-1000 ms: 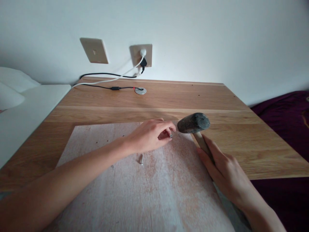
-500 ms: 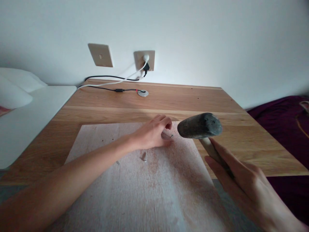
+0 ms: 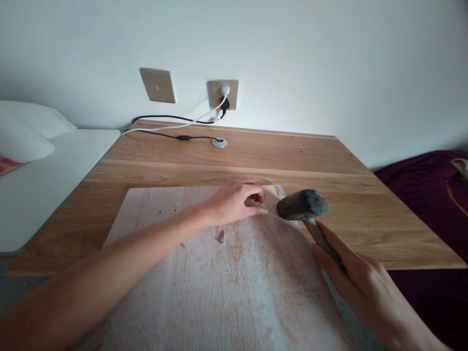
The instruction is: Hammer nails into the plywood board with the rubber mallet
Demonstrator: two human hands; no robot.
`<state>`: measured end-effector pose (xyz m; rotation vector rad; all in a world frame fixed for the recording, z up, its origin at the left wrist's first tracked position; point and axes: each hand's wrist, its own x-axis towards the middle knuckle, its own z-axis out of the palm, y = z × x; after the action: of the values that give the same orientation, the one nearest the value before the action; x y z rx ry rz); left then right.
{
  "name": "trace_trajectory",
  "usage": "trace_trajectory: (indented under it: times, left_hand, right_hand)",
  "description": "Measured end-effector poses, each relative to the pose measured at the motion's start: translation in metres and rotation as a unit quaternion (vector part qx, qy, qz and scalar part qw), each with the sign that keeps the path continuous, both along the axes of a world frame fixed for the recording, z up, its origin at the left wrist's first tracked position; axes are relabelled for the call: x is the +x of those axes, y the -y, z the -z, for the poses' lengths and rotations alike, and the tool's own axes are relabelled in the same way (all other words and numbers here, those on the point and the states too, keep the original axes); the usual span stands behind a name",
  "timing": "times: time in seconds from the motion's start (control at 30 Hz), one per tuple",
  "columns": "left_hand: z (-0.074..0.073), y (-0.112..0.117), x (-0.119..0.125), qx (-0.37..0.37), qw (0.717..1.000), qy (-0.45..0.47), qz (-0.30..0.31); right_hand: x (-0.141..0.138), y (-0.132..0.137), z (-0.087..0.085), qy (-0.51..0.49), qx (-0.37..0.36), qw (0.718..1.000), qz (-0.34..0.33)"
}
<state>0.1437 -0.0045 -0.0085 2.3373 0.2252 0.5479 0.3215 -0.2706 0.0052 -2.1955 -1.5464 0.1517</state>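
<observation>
Hammer (image 3: pixel 302 204) gripped in right hand (image 3: pixel 365 282). Nail (image 3: pixel 263 206) over board (image 3: pixel 215 292) narrowly ringed by fingers of left hand (image 3: pixel 234 203); whether pinched cannot be told.

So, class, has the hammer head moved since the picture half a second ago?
Yes: judged against the wall socket, the hammer head has moved lower in the view.

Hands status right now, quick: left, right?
Left hand: fingers curled around a small silver metal fastener; whether it's gripped can't be told.
Right hand: closed, holding a wooden-handled hammer with a dark grey cylindrical head.
</observation>
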Motion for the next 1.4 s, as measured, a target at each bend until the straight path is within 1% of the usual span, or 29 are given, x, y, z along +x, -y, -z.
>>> trace_trajectory:
  times: [0.13, 0.27, 0.4, 0.5, 0.7, 0.8, 0.9, 0.97, 1.07, 1.13, 1.27, 1.4]
  left_hand:
    - [0.002, -0.001, 0.0, 0.018, 1.0, 0.002, 0.01]
    - [0.002, -0.001, 0.0, 0.032, 0.999, 0.005, 0.009]
    - [0.0, 0.0, 0.001, 0.037, 0.999, 0.011, 0.02]
    - [-0.001, 0.002, 0.001, 0.045, 0.999, 0.007, 0.016]
    - [-0.004, 0.004, 0.0, 0.071, 0.997, -0.005, 0.02]
    - [-0.003, 0.003, 0.001, 0.074, 0.997, 0.0, 0.026]
    - [-0.001, 0.002, 0.002, 0.062, 0.997, 0.014, 0.034]
    - [0.0, 0.001, 0.002, 0.053, 0.998, 0.016, 0.034]
    - [0.0, 0.002, 0.003, 0.047, 0.998, 0.008, 0.032]
    - [0.0, 0.002, 0.003, 0.045, 0.998, 0.007, 0.031]
    - [0.002, 0.002, 0.003, 0.058, 0.998, 0.013, 0.036]
    - [0.005, 0.0, 0.003, 0.071, 0.996, 0.012, 0.047]
  right_hand:
    - [-0.006, 0.002, 0.014, 0.01, 0.003, 1.0, 0.016]
    - [-0.01, 0.008, 0.027, 0.049, 0.021, 0.998, 0.027]
    - [-0.008, 0.011, 0.034, 0.071, 0.026, 0.997, 0.019]
    - [-0.005, 0.011, 0.034, 0.077, 0.04, 0.996, 0.006]
    - [-0.002, 0.011, 0.032, 0.074, 0.021, 0.997, -0.004]
    - [-0.003, 0.012, 0.035, 0.075, 0.029, 0.997, -0.01]
    - [-0.005, 0.013, 0.037, 0.08, 0.037, 0.996, 0.01]
    - [-0.005, 0.012, 0.037, 0.071, 0.028, 0.997, 0.023]
    - [-0.007, 0.009, 0.032, 0.059, 0.004, 0.998, 0.023]
    - [-0.009, 0.007, 0.028, 0.061, 0.003, 0.998, 0.023]
    - [-0.013, 0.002, 0.021, 0.068, 0.004, 0.997, 0.029]
    - [-0.012, 0.003, 0.023, 0.064, -0.009, 0.997, 0.048]
